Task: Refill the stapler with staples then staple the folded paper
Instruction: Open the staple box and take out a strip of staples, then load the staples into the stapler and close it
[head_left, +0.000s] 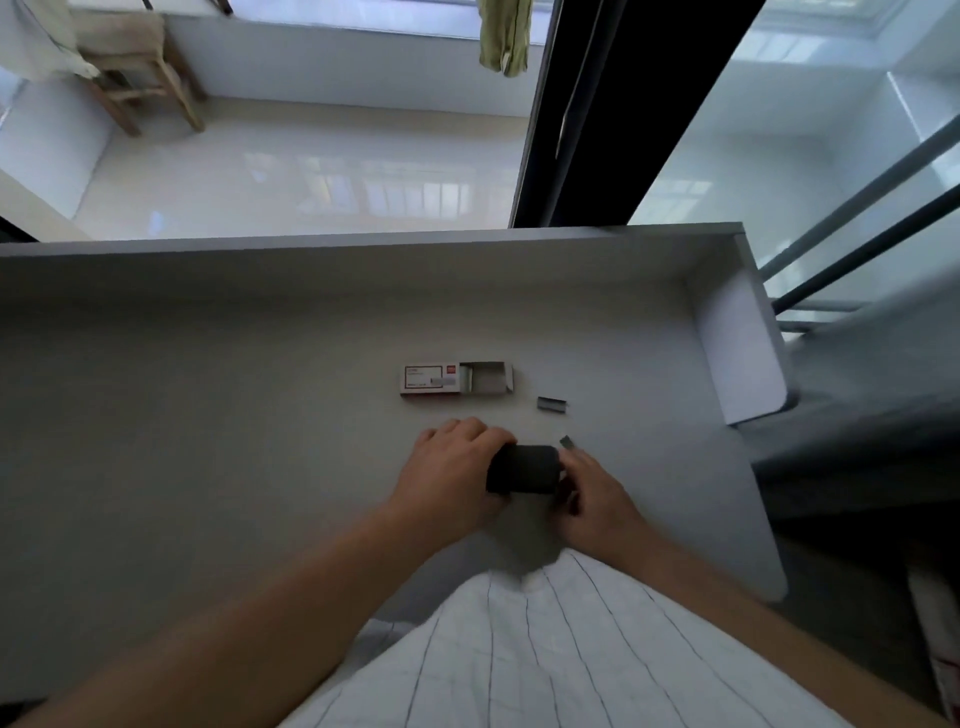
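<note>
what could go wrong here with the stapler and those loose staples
The loose staple strip and the smaller piece lie bare on the desk near the right hand; a sweep might knock them off. Both hands crowd the black stapler, the left hand gripping it, so fingers could get pinched.

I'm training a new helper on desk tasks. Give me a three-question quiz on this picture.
1. True or false: the staple box is open.
2. Which hands touch the stapler? A) left only B) right only C) both
3. How many loose staple strips lie on the desk?

Key: 1 true, its tray is slid out. 2 C: left hand and right hand. 3 two: one strip near the box, another by the stapler.
</note>
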